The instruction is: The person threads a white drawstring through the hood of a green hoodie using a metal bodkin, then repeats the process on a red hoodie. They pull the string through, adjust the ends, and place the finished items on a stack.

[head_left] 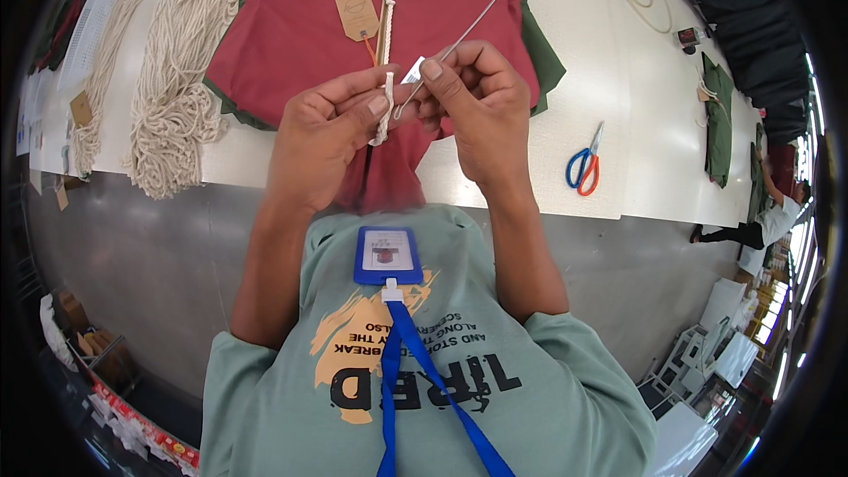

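Note:
My left hand (325, 134) pinches a short end of white braided cord (386, 110) between thumb and fingers. In my right hand (488, 115) is a long thin metal rod (468, 31), slanting up to the right; its bent lower end lies close to the cord. Both hands are over a maroon fabric piece (291, 40) with dark green edging, part of which hangs over the table's near edge. A zipper-like strip (385, 9) with knotted white cord runs down its middle. Beside the strip lies a brown card tag (357, 16); a small white label (412, 71) shows between my hands.
Scissors (583, 170) with blue and orange handles lie right of the fabric on the white table (609, 79). Bundles of white cord (172, 106) drape over its edge at left. Folded green fabric (717, 119) lies far right, where another person (777, 216) works.

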Motion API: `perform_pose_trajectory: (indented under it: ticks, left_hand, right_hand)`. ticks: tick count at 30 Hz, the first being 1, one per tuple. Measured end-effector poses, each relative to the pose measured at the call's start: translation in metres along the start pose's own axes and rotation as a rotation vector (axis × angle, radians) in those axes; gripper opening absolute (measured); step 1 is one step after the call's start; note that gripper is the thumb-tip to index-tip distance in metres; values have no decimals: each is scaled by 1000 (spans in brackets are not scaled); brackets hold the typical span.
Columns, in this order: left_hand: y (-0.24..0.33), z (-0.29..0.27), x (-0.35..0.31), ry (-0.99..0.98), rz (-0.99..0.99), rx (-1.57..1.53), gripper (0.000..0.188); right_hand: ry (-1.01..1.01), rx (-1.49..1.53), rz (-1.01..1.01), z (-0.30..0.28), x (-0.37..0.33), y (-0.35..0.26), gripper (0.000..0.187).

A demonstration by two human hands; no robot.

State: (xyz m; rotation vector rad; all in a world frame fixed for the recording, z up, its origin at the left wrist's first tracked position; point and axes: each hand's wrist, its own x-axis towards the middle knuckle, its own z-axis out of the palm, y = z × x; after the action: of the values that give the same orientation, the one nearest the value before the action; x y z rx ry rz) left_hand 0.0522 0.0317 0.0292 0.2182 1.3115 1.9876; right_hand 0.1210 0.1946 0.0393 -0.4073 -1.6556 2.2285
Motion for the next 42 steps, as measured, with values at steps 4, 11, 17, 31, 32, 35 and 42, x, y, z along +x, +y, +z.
perform_pose_trajectory:
  ticks: [4,11,17,31,32,35,42]
  left_hand:
    - [5,-1,2,8,-53,47,39]
    - [13,-4,2,6,-83,32,40]
    - [9,-7,2,5,-66,4,37]
    - [5,-5,2,-55,-30,57,37]
    - [5,-4,2,-55,-29,62,37]
    - [5,-2,3,-55,-24,91,38]
    - [3,-2,4,-54,-14,187,37]
  right_hand:
    - [6,14,18,2,3,4,13]
    - [44,13,44,6,5,7,14]
    - [73,27,71,4,4,9,15]
    - [58,144,175,-4,0,5,15]
    - [55,131,179,-4,0,5,15]
    - [51,123,190,-7,0,6,14]
    - [47,101,222,-10,1,8,14]
